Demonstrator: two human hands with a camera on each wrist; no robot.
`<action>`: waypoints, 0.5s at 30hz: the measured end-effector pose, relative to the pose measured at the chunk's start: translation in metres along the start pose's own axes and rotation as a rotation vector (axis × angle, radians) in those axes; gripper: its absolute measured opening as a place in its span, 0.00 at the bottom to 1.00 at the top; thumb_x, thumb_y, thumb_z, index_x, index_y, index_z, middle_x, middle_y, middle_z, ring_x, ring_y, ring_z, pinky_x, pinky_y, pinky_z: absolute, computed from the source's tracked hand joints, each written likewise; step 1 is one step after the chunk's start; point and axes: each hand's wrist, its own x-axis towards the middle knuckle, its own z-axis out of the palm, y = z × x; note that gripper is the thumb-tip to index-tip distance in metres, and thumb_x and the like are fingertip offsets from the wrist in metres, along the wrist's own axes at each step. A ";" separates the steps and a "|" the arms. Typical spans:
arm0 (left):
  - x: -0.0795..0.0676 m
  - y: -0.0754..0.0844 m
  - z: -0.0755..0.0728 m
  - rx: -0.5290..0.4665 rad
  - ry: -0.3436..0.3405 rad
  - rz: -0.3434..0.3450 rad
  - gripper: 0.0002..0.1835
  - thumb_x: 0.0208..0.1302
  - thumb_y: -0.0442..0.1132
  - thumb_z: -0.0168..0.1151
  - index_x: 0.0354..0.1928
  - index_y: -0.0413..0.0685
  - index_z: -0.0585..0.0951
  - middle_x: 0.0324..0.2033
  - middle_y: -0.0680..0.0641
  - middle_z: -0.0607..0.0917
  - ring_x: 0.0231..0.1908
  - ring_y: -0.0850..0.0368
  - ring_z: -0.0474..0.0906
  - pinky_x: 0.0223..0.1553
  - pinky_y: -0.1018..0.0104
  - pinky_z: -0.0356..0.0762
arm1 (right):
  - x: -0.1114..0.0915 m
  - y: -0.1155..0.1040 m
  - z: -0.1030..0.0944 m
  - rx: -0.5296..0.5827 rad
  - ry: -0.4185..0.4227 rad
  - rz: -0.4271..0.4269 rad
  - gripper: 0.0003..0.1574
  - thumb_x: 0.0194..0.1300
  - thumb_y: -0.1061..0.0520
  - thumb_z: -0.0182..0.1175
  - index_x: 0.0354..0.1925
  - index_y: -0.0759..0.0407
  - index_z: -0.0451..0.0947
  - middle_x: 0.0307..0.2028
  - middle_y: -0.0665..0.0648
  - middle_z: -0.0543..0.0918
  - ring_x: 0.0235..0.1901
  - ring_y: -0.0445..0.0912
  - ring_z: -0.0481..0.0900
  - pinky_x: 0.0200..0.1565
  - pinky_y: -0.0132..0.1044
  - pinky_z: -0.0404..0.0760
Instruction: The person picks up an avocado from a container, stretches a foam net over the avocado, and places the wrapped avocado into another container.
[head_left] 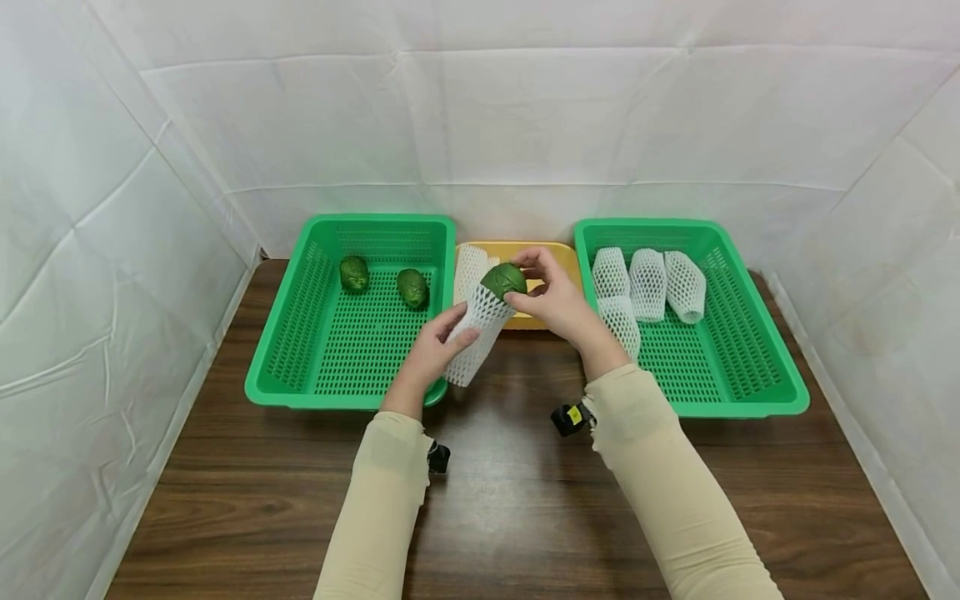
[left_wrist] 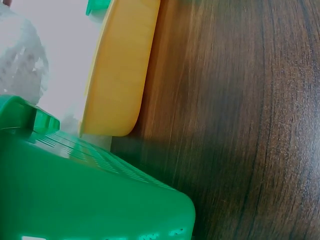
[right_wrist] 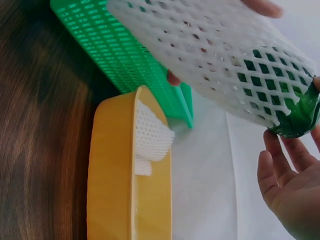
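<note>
Two bare hands: together near the middle of the head view, where 12 o'clock points away from the person.
Left hand (head_left: 431, 350): at the fruit's 7 o'clock, thumb and fingers curled round a white diamond-mesh foam sleeve (head_left: 480, 335), the gap between them filled by it.
Right hand (head_left: 558, 300): at the fruit's 3 o'clock, thumb and fingertips spread to the fruit's width, pinching its bare end.
Egg-shaped, wrinkled, dark green fruit (head_left: 501, 281): held off the table, partly inside the sleeve's upper end; the sleeve slants toward 7 o'clock.
Surface: dark brown wood-grain tabletop (head_left: 502, 517), glossy, with a pale sheen toward 6 o'clock.
Room: white creased sheeting (head_left: 525, 125) stands at 12 o'clock, crossed by two level fold lines; similar panels close the 9 and 3 o'clock sides.
Yellow plastic tray (right_wrist: 112, 170): just beyond the hands at 12 o'clock, holding more white mesh sleeves (right_wrist: 151, 132).
9 o'clock: green perforated plastic basket (head_left: 322, 401), two like fruits (head_left: 412, 288) at its 12 and 2.
3 o'clock: matching green basket (head_left: 750, 408), four white mesh bundles (head_left: 648, 285) between its 9 and 12.
</note>
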 end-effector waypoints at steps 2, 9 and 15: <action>0.000 0.000 0.000 -0.030 -0.026 0.042 0.56 0.46 0.73 0.54 0.66 0.34 0.61 0.57 0.31 0.71 0.54 0.39 0.71 0.52 0.50 0.70 | 0.000 0.000 0.001 -0.023 -0.012 -0.015 0.26 0.56 0.65 0.62 0.52 0.63 0.64 0.53 0.61 0.69 0.51 0.53 0.68 0.46 0.45 0.68; -0.001 0.003 -0.001 -0.059 -0.056 0.043 0.34 0.66 0.50 0.54 0.67 0.37 0.62 0.56 0.31 0.72 0.51 0.39 0.73 0.49 0.52 0.73 | 0.000 0.006 0.010 -0.110 -0.098 -0.006 0.26 0.57 0.60 0.63 0.53 0.60 0.67 0.50 0.60 0.73 0.49 0.52 0.69 0.45 0.45 0.71; 0.000 0.005 0.000 -0.103 -0.043 0.035 0.44 0.57 0.63 0.56 0.67 0.39 0.62 0.55 0.32 0.73 0.50 0.40 0.74 0.49 0.53 0.74 | 0.000 0.007 0.013 -0.050 -0.031 0.069 0.27 0.58 0.54 0.65 0.51 0.59 0.66 0.50 0.59 0.75 0.47 0.52 0.71 0.44 0.44 0.73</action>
